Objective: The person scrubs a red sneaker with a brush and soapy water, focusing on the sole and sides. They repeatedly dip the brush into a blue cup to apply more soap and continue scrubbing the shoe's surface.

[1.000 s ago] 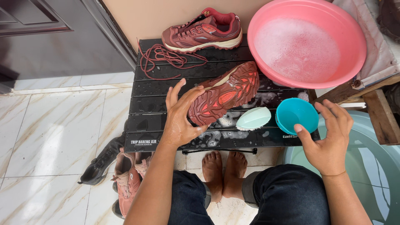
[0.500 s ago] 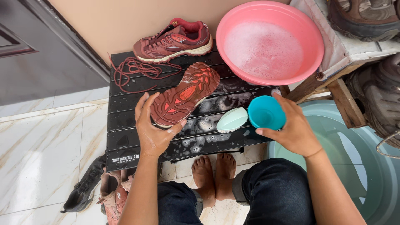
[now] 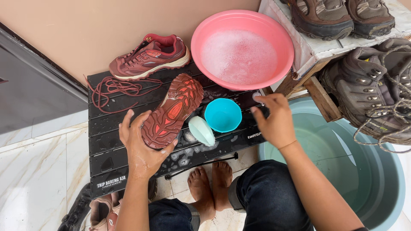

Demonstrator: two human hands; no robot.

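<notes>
The shoe (image 3: 173,112) lies sole up on the black desk (image 3: 107,141). Its sole is red and dark red with bumpy tread, and it looks wet. The left hand (image 3: 141,145) holds its heel end, with the fingers curled round the edge and the thumb on the other side. Soap suds sit on the desk just right of this hand.

The right hand (image 3: 276,119) rests on the desk edge with its fingers bent. It holds nothing that can be seen, though the fingertips are hard to make out. Just left of it is one small blue bowl (image 3: 222,114), and beside that one pale green brush (image 3: 201,130), which touches the shoe.

Beyond the left hand stands a second red shoe (image 3: 150,57), upright, with one loose red lace (image 3: 115,89) near it. Beyond the right hand is one pink basin (image 3: 242,49) full of foam.

Right of the right hand are four brown boots (image 3: 368,81) on a shelf, some cut off by the edge. Below them is a big green tub (image 3: 368,171), partly hidden by the arm. Two bare feet (image 3: 209,188) show under the desk. More shoes (image 3: 92,211) lie on the floor, cut off.
</notes>
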